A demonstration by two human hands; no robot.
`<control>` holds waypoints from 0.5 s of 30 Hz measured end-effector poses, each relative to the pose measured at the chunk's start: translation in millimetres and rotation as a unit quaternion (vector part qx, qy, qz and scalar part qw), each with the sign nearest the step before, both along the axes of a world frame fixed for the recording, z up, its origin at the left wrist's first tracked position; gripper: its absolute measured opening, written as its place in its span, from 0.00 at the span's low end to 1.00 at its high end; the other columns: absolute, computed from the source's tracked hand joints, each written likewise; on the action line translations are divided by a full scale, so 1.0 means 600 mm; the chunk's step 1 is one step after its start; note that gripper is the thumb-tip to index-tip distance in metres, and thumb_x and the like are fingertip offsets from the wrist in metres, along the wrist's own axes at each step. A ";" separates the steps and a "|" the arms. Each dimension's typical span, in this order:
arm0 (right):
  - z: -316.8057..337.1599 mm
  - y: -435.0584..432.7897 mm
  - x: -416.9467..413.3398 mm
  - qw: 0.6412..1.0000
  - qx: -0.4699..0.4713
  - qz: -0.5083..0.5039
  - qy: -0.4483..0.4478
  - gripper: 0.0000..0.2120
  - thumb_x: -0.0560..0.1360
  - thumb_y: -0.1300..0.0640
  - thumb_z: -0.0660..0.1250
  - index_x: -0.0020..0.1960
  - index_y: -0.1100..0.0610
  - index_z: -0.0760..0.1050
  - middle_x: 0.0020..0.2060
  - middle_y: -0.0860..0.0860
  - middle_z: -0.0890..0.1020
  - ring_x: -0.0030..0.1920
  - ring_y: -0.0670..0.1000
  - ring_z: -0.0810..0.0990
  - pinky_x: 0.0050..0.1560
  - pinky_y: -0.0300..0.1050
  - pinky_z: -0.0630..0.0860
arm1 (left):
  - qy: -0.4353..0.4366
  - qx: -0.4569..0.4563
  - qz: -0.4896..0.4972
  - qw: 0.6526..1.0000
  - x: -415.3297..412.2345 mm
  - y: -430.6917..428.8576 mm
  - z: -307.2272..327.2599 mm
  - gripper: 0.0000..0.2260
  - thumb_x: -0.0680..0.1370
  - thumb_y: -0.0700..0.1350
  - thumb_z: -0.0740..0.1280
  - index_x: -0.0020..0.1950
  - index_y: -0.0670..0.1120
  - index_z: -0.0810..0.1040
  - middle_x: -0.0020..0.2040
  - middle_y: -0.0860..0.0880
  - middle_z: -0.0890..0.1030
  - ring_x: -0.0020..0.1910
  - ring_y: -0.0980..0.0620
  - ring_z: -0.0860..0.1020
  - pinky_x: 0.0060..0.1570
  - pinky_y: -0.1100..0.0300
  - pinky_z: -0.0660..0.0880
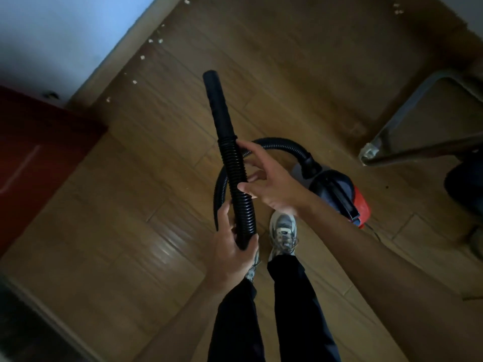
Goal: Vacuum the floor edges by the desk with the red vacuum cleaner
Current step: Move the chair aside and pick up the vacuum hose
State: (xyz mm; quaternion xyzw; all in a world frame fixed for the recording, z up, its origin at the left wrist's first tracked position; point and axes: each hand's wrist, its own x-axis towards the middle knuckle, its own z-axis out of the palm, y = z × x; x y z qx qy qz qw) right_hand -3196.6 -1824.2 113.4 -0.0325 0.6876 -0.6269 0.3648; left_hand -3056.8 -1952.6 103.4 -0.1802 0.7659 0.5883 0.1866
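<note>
The red vacuum cleaner sits on the wooden floor just right of my feet. Its black ribbed hose loops up from the body and ends in a smooth black nozzle pointing away from me. My left hand grips the hose low down. My right hand is higher on the hose, fingers spread and touching its right side, thumb near the ribs. Small white bits of debris lie along the floor edge by the baseboard at the upper left.
A dark red cabinet stands at the left against the pale wall. A metal furniture frame occupies the right. More white debris lies at the top right. My shoes stand below the hose.
</note>
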 end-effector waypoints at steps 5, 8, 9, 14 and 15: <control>-0.015 -0.022 -0.054 0.992 -0.014 0.084 -0.089 0.36 0.77 0.67 0.69 0.78 0.46 0.59 0.59 0.55 0.75 0.47 0.52 0.83 0.48 0.54 0.84 | 0.022 0.020 0.101 0.994 -0.004 0.000 0.008 0.35 0.76 0.36 0.71 0.76 0.56 0.59 0.62 0.44 0.77 0.55 0.52 0.82 0.53 0.61 0.79; -0.028 -0.034 -0.072 0.982 -0.017 0.121 -0.141 0.36 0.77 0.66 0.69 0.77 0.46 0.59 0.60 0.56 0.75 0.50 0.51 0.84 0.47 0.51 0.83 | 0.022 0.038 0.114 0.993 0.002 0.001 0.014 0.32 0.77 0.36 0.71 0.74 0.57 0.62 0.64 0.48 0.78 0.58 0.52 0.81 0.57 0.55 0.79; -0.032 -0.036 -0.075 0.979 -0.016 0.133 -0.157 0.35 0.77 0.65 0.70 0.77 0.45 0.60 0.62 0.56 0.75 0.53 0.53 0.83 0.48 0.51 0.83 | 0.018 0.042 0.109 0.993 0.002 0.001 0.014 0.31 0.77 0.37 0.70 0.74 0.58 0.63 0.66 0.50 0.77 0.60 0.51 0.79 0.58 0.52 0.79; -0.054 -0.063 -0.085 0.961 0.001 0.188 -0.202 0.34 0.77 0.65 0.70 0.76 0.44 0.61 0.62 0.56 0.77 0.59 0.56 0.81 0.52 0.55 0.83 | 0.026 0.011 0.044 0.999 0.013 -0.020 -0.002 0.26 0.80 0.39 0.67 0.76 0.51 0.64 0.72 0.52 0.70 0.70 0.49 0.71 0.63 0.43 0.75; -0.058 -0.066 -0.086 0.959 0.004 0.195 -0.205 0.35 0.77 0.66 0.70 0.76 0.45 0.61 0.61 0.57 0.78 0.58 0.57 0.82 0.52 0.56 0.83 | 0.027 0.005 0.027 0.999 0.017 -0.026 -0.005 0.26 0.80 0.39 0.67 0.76 0.49 0.64 0.73 0.53 0.70 0.71 0.49 0.71 0.64 0.42 0.75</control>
